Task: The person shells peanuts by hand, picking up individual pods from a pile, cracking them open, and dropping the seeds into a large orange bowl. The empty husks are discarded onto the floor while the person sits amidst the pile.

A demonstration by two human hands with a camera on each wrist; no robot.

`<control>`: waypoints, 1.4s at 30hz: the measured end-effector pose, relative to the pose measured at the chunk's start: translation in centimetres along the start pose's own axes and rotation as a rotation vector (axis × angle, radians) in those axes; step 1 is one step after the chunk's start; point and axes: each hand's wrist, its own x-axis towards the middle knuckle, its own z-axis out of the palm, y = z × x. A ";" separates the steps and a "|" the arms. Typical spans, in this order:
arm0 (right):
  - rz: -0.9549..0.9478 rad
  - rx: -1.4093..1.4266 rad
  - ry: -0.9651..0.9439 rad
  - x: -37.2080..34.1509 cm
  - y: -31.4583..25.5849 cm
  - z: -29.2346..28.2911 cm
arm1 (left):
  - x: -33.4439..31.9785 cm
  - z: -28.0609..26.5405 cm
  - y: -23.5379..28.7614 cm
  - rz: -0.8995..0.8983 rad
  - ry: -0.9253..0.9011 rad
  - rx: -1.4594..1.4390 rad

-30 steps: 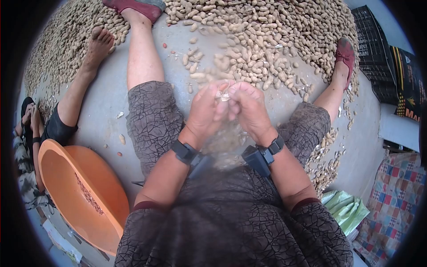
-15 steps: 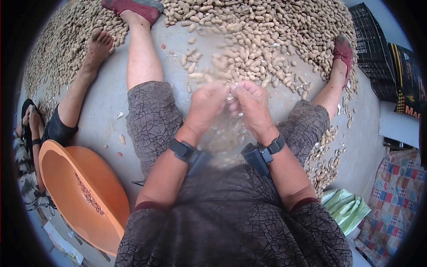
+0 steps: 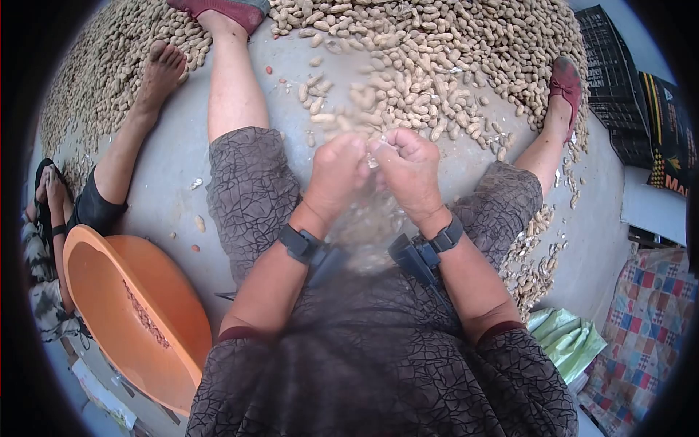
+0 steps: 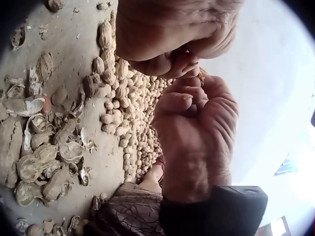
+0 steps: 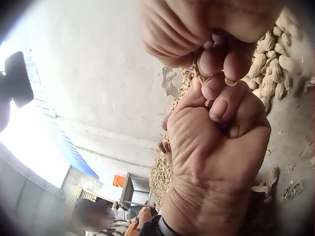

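Observation:
My left hand [image 3: 336, 173] and right hand [image 3: 409, 173] meet in front of my lap, fingers curled inward, thumbs side by side. Between the thumbs and fingertips they pinch a peanut [image 3: 373, 162], its pale broken shell poking out. In the right wrist view a bit of the shell [image 5: 197, 71] shows where the fingertips join; the rest is hidden by the fingers. Beneath the hands, blurred in the head view, lies a heap of cracked shells [image 4: 47, 155] on the floor. A big pile of unshelled peanuts [image 3: 466, 51] spreads beyond the hands.
An orange basin [image 3: 164, 269] with reddish kernels along its inside stands tilted at left, beside another person's bare leg [image 3: 135, 135]. At right are black crates [image 3: 608, 80], a printed sack [image 3: 666, 131], a green bag [image 3: 564, 339] and a checked cloth [image 3: 641, 328]. My legs stretch out either side.
A second ago a reddish kernel showed in the split shell between the hands. Half a second ago a small pale bit showed below the right hand. Now the fingers are closed in tighter, with shell between them.

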 end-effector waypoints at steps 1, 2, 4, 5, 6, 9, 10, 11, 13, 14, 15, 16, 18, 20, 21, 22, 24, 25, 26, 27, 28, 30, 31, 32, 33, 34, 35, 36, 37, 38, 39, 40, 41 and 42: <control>0.000 -0.001 0.000 -0.1 -0.1 0.0 | 0.0 0.0 0.0 0.000 0.000 -0.001; -0.007 0.008 -0.003 -0.2 -0.3 0.0 | 0.0 -0.1 0.0 -0.034 -0.032 -0.077; -0.014 0.016 -0.006 -0.4 -0.6 0.1 | 0.0 -0.4 0.0 -0.067 -0.064 -0.154; -0.005 0.072 -0.015 -0.5 -0.7 0.1 | 0.2 -0.7 -0.3 -0.112 -0.162 -0.298; 0.003 0.128 -0.023 -0.5 -0.8 0.1 | 0.4 -0.8 -0.3 -0.157 -0.261 -0.442; 0.005 0.122 -0.023 -0.4 -0.7 -0.2 | 0.6 -0.8 -0.4 -0.160 -0.235 -0.412; 0.005 0.122 -0.022 -0.4 -0.5 -0.3 | 0.7 -0.8 -0.3 -0.160 -0.235 -0.412; -0.065 0.030 -0.026 -0.4 -0.3 -0.4 | 0.8 -0.8 -0.2 -0.174 -0.207 -0.363; -0.132 -0.064 -0.031 -0.6 -0.2 -0.5 | 0.6 -0.5 0.1 -0.187 -0.178 -0.316; -0.287 -0.261 -0.060 -0.8 -0.4 -0.5 | 0.5 -0.2 0.3 -0.196 -0.129 -0.296; -0.442 -0.458 -0.088 -0.9 -0.5 -0.6 | 0.3 0.1 0.6 -0.206 -0.081 -0.275; -0.441 -0.457 -0.088 -0.7 -0.4 -0.8 | 0.2 0.3 0.9 -0.207 -0.080 -0.275; -0.703 -0.757 -0.126 -0.2 -0.1 -1.0 | 0.1 0.5 1.4 -0.246 0.022 -0.251; -0.700 -0.744 -0.120 -0.3 -0.3 -0.9 | 0.7 -0.8 0.7 -0.247 -0.016 -0.255; -0.698 -0.733 -0.110 -0.3 -0.4 -0.8 | 0.8 -1.0 0.8 -0.249 -0.056 -0.258; -0.698 -0.733 -0.111 -0.2 -0.3 -0.9 | 0.7 -0.9 0.8 -0.248 -0.056 -0.258; -0.581 -0.661 -0.085 -0.2 0.0 -1.2 | 0.5 -0.5 1.0 -0.215 -0.074 -0.213; -0.581 -0.661 -0.085 -0.2 -0.1 -1.2 | 0.5 -0.6 0.8 -0.216 -0.075 -0.213; -0.548 -0.625 -0.076 -0.3 -0.2 -1.3 | 0.7 -0.9 0.4 -0.169 -0.158 -0.204; -0.515 -0.589 -0.067 -0.4 -0.3 -1.3 | 0.7 -1.0 0.2 -0.123 -0.240 -0.195; -0.515 -0.589 -0.067 -0.4 -0.4 -1.3 | 0.8 -1.1 0.2 -0.123 -0.240 -0.195; -0.287 -0.320 -0.061 -0.5 -0.4 -1.2 | 0.8 -1.2 0.2 -0.115 -0.279 -0.217; -0.288 -0.320 -0.061 -0.5 -0.7 -1.2 | 0.7 -1.0 0.4 -0.114 -0.279 -0.217; -0.172 -0.247 -0.060 -0.4 -1.0 -1.2 | 0.6 -0.9 0.6 -0.125 -0.261 -0.221; -0.056 -0.175 -0.059 -0.4 -1.2 -1.3 | 0.5 -0.7 0.8 -0.137 -0.244 -0.225; -0.057 -0.175 -0.059 -0.4 -1.4 -1.4 | 0.4 -0.7 0.9 -0.136 -0.245 -0.224; -0.039 -0.175 -0.079 -0.4 -1.4 -1.4 | 0.4 -0.7 1.0 -0.138 -0.259 -0.227; -0.021 -0.175 -0.099 -0.4 -1.5 -1.5 | 0.4 -0.7 1.0 -0.140 -0.273 -0.230; -0.021 -0.175 -0.099 -0.4 -1.4 -1.6 | 0.3 -0.6 1.0 -0.140 -0.274 -0.230; -0.028 -0.163 -0.133 -0.3 -1.2 -1.7 | 0.3 -0.5 1.0 -0.150 -0.258 -0.225; -0.035 -0.151 -0.167 -0.3 -1.1 -1.8 | 0.3 -0.4 1.0 -0.160 -0.243 -0.219; -0.036 -0.150 -0.167 -0.3 -1.1 -1.7 | 0.3 -0.5 0.9 -0.160 -0.243 -0.219; -0.048 -0.158 -0.159 -0.4 -1.1 -1.7 | 0.4 -0.6 0.7 -0.163 -0.255 -0.220; -0.060 -0.166 -0.152 -0.4 -1.1 -1.7 | 0.5 -0.7 0.5 -0.165 -0.267 -0.221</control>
